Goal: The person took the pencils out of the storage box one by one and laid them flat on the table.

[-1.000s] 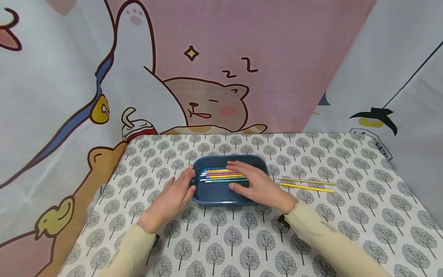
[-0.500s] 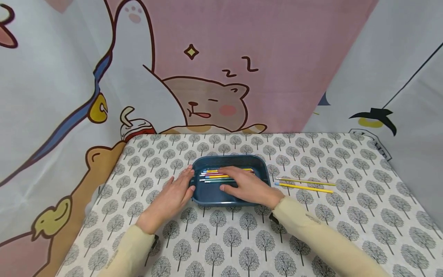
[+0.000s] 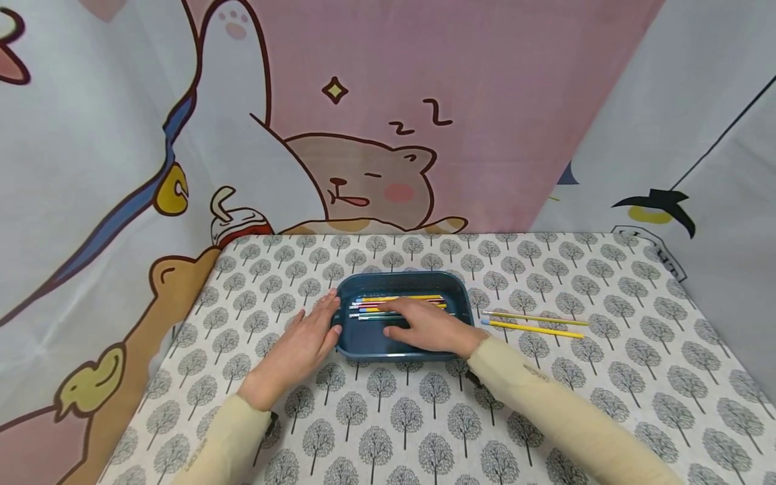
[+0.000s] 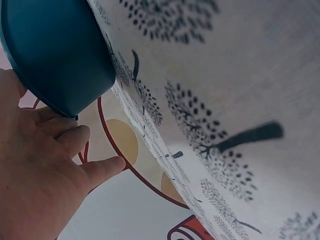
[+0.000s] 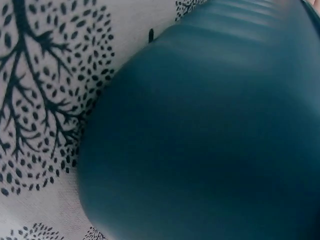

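Note:
A dark blue tray [image 3: 394, 355], with rounded corners, stands on the table. Inside it several pencils [image 3: 418, 298], yellow, red and green, lie side by side, eraser ends to the left. My left hand [image 3: 306, 343] rests against the tray's left end with fingers extended; in the left wrist view its fingertips touch the rim. Over the tray reaches my right hand [image 3: 427, 325], its fingertips at the pencils and its thumb spread apart from them. That hand covers part of the pencils. In the right wrist view the tray's outer wall [image 5: 200, 140] fills most of the picture, hiding the fingers.
To the right of the tray, a yellow pencil [image 3: 539, 329] and an olive pencil [image 3: 539, 318] lie on the tree-print tablecloth [image 3: 406, 417]. Cartoon-print curtains [image 3: 485, 135] hang behind the table and at both sides.
My right hand has moved left and slightly down over the pencils, uncovering their right ends. My left hand stays at the tray's left end.

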`<action>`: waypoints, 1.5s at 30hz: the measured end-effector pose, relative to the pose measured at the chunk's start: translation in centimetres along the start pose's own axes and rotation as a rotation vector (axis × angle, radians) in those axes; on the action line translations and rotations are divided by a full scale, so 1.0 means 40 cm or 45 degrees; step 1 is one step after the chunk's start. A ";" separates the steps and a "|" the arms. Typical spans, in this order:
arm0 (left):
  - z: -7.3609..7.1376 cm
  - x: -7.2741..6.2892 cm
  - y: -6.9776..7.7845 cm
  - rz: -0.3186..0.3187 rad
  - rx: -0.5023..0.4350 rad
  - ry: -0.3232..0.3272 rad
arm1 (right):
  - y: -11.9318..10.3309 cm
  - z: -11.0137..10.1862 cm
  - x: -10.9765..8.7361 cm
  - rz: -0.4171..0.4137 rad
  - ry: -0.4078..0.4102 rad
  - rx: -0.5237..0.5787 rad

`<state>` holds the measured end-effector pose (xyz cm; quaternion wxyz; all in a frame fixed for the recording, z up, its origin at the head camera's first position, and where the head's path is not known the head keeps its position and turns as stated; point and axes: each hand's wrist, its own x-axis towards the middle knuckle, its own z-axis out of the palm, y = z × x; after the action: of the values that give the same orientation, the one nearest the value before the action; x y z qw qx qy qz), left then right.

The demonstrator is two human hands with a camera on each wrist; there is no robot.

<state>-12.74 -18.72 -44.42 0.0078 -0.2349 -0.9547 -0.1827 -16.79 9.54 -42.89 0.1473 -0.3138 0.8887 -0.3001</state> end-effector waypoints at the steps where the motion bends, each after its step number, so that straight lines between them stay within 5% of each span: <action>1: 0.000 0.000 0.001 -0.001 0.000 -0.002 | 0.001 0.001 0.002 0.001 -0.008 0.001; 35: 0.008 0.000 -0.001 -0.005 -0.018 0.016 | 0.031 0.028 0.028 -0.059 -0.020 -0.195; 45: 0.007 -0.001 0.000 0.001 -0.013 0.013 | 0.037 0.032 0.036 -0.084 -0.014 -0.153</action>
<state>-12.70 -18.65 -44.69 0.0116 -0.2344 -0.9536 -0.1887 -18.00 8.99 -44.91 0.1231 -0.3529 0.8935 -0.2490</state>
